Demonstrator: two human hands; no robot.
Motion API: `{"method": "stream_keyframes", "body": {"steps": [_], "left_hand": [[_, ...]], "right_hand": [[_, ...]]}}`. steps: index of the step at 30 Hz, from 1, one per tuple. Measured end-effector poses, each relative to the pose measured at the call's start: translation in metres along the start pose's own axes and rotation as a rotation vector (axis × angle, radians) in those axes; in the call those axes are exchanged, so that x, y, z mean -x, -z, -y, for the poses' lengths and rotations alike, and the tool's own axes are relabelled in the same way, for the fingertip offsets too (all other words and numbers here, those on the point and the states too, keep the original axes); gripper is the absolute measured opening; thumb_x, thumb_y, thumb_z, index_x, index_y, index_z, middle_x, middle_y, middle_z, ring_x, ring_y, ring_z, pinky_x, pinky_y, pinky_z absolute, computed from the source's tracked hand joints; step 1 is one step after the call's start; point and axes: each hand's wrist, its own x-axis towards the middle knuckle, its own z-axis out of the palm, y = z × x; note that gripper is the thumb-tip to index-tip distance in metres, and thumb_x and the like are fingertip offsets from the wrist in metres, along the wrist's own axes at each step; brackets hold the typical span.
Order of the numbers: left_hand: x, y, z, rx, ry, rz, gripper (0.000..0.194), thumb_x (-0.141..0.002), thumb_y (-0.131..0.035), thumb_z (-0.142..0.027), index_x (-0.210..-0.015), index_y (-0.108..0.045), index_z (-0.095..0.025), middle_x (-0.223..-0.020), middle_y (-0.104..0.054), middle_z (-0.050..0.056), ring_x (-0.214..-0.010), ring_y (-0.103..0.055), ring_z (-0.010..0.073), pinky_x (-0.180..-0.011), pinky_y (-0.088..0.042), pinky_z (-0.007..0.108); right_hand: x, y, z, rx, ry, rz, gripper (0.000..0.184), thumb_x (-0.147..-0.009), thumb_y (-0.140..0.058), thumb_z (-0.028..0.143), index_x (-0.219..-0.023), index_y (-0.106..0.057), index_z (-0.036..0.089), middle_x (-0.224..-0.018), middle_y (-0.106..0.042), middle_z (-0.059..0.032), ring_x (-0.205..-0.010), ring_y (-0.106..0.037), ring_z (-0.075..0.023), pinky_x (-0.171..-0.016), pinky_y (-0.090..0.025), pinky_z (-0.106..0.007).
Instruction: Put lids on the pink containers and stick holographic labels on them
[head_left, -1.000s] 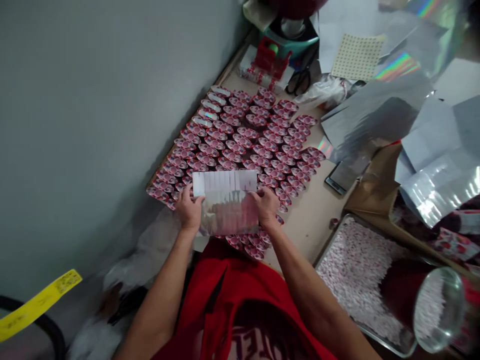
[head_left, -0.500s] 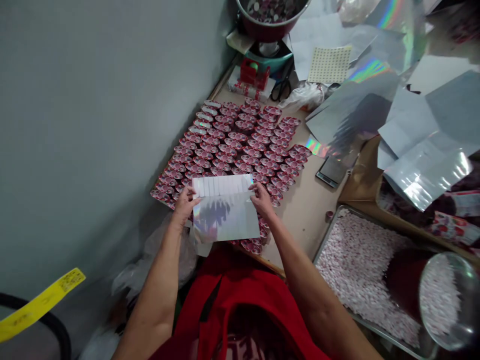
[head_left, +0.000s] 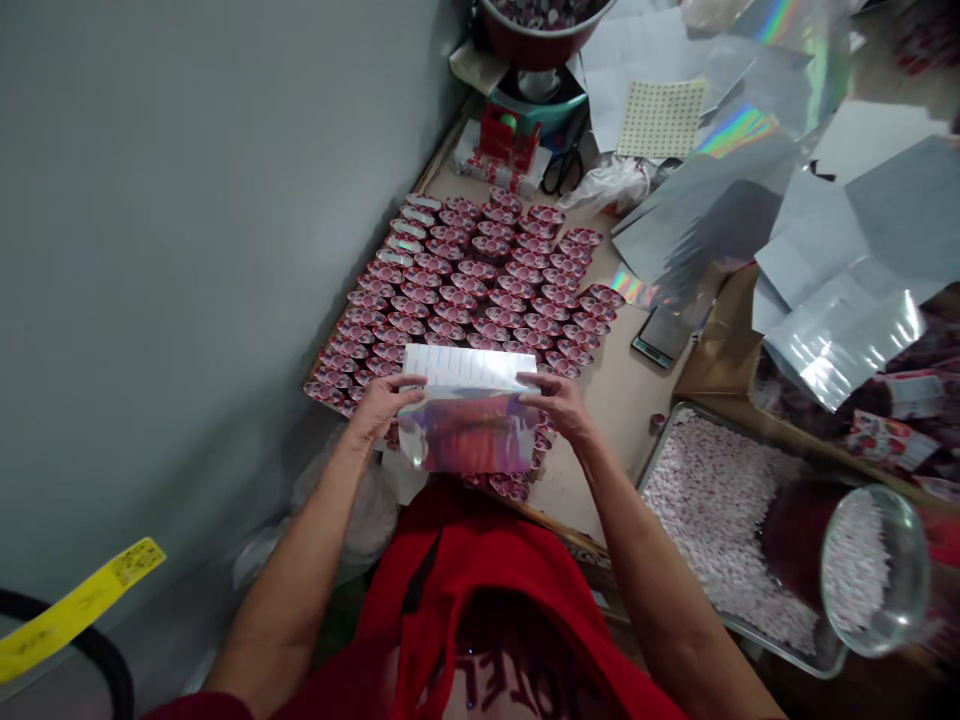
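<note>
Both my hands grip a shiny silver sheet [head_left: 469, 432], whose upper band is white with narrow strips. It is held above the table's near edge. My left hand [head_left: 381, 402] pinches its left side, and the thumb and fingers of my right hand [head_left: 559, 402] close on the right side. Pink reflections show on the lower part. Beneath and beyond it stand many small red-and-pink packs with oval tops [head_left: 457, 297], set in tight rows. A few packs at the far left carry a silvery strip [head_left: 405, 243] on top.
Right of the packs lie a small digital scale [head_left: 664, 337] and loose silver sheets [head_left: 705, 210]. A metal tray [head_left: 817, 662] of small pale pieces, with a clear tub [head_left: 911, 575] tipped in it, is at lower right. Scissors [head_left: 562, 172] and a red bowl [head_left: 544, 45] stand at the back.
The silver sheet has moved slightly right and been tilted, so pink reflections now cover its lower part. Both hands shifted right with it, the right hand more.
</note>
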Motion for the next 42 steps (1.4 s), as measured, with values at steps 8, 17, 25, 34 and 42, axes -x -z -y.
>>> {"method": "stream_keyframes", "body": {"steps": [8, 17, 25, 34, 42], "left_hand": [[0.011, -0.020, -0.022, -0.234, -0.281, -0.168, 0.065, -0.056, -0.093, -0.031, -0.119, -0.081, -0.019, -0.095, -0.077, 0.002, -0.087, -0.068, 0.0199, -0.085, -0.056, 0.033], [0.018, -0.033, -0.046, -0.566, -0.581, -0.357, 0.019, -0.067, -0.091, -0.038, -0.073, -0.080, -0.025, -0.096, -0.066, 0.005, -0.102, -0.064, 0.0256, -0.097, -0.054, 0.041], [0.017, -0.059, -0.087, -0.588, -0.461, 0.162, 0.020, -0.082, -0.070, -0.023, -0.098, -0.082, -0.025, -0.100, -0.081, 0.004, -0.097, -0.074, 0.0246, -0.092, -0.056, 0.037], [-0.003, -0.072, -0.078, -0.950, -0.494, 0.125, 0.011, -0.075, -0.084, -0.035, -0.085, -0.086, -0.032, -0.085, -0.082, 0.005, -0.079, -0.071, 0.0257, -0.075, -0.049, 0.035], [-0.017, -0.068, -0.066, -0.633, -0.216, 0.138, 0.024, -0.063, -0.089, -0.047, -0.066, -0.082, -0.024, -0.067, -0.075, 0.002, -0.065, -0.062, 0.0180, -0.061, -0.041, 0.029]], "right_hand": [[0.009, -0.002, 0.016, 0.401, 0.275, -0.101, 0.042, -0.075, -0.083, 0.048, -0.107, -0.084, 0.022, -0.084, -0.069, -0.0042, -0.077, -0.061, -0.0211, -0.077, -0.052, -0.037], [0.021, 0.015, 0.049, 0.923, 0.479, -0.205, 0.018, -0.095, -0.068, 0.039, -0.087, -0.078, 0.026, -0.105, -0.070, -0.0090, -0.104, -0.061, -0.0267, -0.103, -0.041, -0.045], [0.002, 0.005, 0.093, 1.219, 0.410, 0.318, 0.023, -0.098, -0.071, 0.040, -0.120, -0.074, 0.034, -0.104, -0.081, -0.0035, -0.095, -0.070, -0.0240, -0.102, -0.035, -0.041], [-0.026, -0.058, 0.081, 1.203, 0.353, 0.369, 0.015, -0.094, -0.070, 0.029, -0.085, -0.082, 0.030, -0.082, -0.078, -0.0021, -0.075, -0.065, -0.0194, -0.065, -0.029, -0.029], [-0.021, 0.020, 0.082, 1.058, 0.128, 0.261, 0.010, -0.082, -0.082, 0.037, -0.084, -0.086, 0.028, -0.070, -0.073, 0.0004, -0.065, -0.059, -0.0154, -0.062, -0.031, -0.027]]}}
